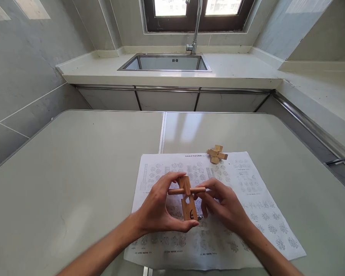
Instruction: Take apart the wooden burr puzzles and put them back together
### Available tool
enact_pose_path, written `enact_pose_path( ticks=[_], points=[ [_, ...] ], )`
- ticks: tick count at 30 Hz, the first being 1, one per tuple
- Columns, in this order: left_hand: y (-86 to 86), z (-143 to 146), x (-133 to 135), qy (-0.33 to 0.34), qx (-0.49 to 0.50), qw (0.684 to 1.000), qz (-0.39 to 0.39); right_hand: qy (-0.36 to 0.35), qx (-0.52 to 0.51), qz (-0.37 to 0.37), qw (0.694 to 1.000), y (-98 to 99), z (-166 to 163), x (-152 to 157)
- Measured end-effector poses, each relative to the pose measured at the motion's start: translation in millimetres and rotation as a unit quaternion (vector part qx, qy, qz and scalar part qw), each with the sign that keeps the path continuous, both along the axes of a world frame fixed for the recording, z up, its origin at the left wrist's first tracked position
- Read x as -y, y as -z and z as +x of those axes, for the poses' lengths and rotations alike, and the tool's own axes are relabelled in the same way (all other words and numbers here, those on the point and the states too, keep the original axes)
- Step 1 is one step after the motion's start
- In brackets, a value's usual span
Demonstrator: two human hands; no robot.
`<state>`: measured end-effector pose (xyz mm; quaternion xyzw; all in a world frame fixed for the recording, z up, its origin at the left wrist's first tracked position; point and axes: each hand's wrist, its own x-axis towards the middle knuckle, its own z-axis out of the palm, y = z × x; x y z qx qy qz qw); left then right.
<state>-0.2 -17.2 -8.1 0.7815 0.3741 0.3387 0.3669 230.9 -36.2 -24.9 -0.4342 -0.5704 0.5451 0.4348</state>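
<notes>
A partly assembled wooden burr puzzle (189, 209) is held above the paper sheet, with a black mark on its lower face and a hole near its middle. My left hand (158, 211) grips it between the thumb at the bottom end and the fingers at the top. A round wooden rod (197, 189) runs crosswise through the puzzle and sticks out on both sides. My right hand (222, 203) pinches the rod's right end with its fingertips. The printed paper sheet (264, 207) lies beneath both hands, covered in small line diagrams of puzzles.
A second, assembled wooden puzzle (217, 154) rests at the top edge of the sheet. The pale table (74, 172) has a seam down its middle. Beyond it stand a counter (235, 71) with a sink (163, 63), a faucet (196, 30) and a window.
</notes>
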Motion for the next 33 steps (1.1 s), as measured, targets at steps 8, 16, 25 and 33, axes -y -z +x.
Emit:
enact_pose_path(
  ticks=[8,16,25,33],
  points=[
    [-4.7,-2.5,-2.5,0.017,0.051,0.994,-0.091,0.012,0.027,0.035,0.999,3.6,0.2,2.7],
    [-13.8,-2.6,-6.3,0.012,0.103,0.968,-0.228,0.021,0.047,0.096,0.994,3.3,-2.3,2.9],
    [-13.4,-4.1,-10.0,-0.020,0.134,0.949,-0.286,0.022,0.051,0.093,0.994,2.3,-1.4,2.6],
    [-7.8,-16.7,-28.8,-0.078,0.174,0.948,-0.253,0.065,0.042,0.071,0.994,4.3,7.3,-2.0]
  ],
)
